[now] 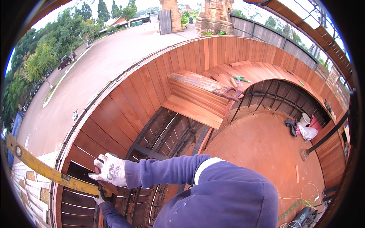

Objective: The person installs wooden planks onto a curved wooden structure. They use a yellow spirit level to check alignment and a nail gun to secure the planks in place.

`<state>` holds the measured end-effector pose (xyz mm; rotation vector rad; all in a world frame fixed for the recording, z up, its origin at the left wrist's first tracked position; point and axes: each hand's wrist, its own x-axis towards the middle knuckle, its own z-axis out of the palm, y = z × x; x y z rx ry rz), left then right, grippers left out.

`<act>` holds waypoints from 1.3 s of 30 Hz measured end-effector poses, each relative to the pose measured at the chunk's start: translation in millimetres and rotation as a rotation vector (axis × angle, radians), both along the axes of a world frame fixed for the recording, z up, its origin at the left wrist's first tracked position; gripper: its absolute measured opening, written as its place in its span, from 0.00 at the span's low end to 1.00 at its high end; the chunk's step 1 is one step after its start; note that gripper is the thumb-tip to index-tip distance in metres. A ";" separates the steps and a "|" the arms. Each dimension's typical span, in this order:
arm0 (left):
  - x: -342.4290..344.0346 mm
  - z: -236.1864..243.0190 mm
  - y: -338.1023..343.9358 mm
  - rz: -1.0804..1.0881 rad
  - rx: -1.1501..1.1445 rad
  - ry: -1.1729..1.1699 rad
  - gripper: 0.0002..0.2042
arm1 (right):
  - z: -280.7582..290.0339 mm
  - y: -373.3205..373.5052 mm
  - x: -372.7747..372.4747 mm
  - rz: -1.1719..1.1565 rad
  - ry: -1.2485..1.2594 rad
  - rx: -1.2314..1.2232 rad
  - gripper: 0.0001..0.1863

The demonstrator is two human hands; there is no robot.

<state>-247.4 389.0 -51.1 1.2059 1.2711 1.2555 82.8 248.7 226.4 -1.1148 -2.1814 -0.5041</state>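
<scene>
A long yellow spirit level (45,171) runs from the left edge down to my hands, lying across the dark wooden slats of a curved wall (114,110). My right hand (109,169), in a white glove, lies over the level's near end with its fingers spread, pressing it to the slats. My left hand (101,197), in a dark glove, grips the same end from below and is mostly hidden by the level. Both purple sleeves reach leftwards from my body at the lower middle.
A handsaw (227,93) lies on a stepped wooden box (194,100) inside the curved wall. Green-handled tools (240,79) lie on the platform behind. Below are a red-brown floor (262,148), a white bag (307,132), cables and a machine (304,217). A road (95,68) runs outside.
</scene>
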 end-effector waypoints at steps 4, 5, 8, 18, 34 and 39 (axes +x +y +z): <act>-1.3 -7.7 3.9 -0.054 0.011 -0.115 0.23 | 7.0 3.0 2.8 0.067 -0.005 -0.231 0.24; -1.1 -9.1 5.7 -0.043 0.001 -0.069 0.21 | 8.5 6.3 2.9 0.092 -0.016 -0.249 0.25; -0.3 -4.6 -3.5 0.031 0.042 -0.087 0.20 | 24.2 5.2 -2.4 0.142 -0.081 -0.211 0.26; 35.4 28.8 -28.5 0.038 0.084 -0.236 0.15 | 62.2 49.6 -16.5 0.143 -0.110 -0.196 0.25; 41.4 56.2 -42.1 -0.071 0.067 -0.188 0.14 | 73.8 82.6 -51.0 0.123 -0.271 -0.195 0.19; 44.1 52.3 -39.2 -0.031 0.056 -0.177 0.13 | 70.2 87.9 -70.2 0.059 -0.402 -0.247 0.21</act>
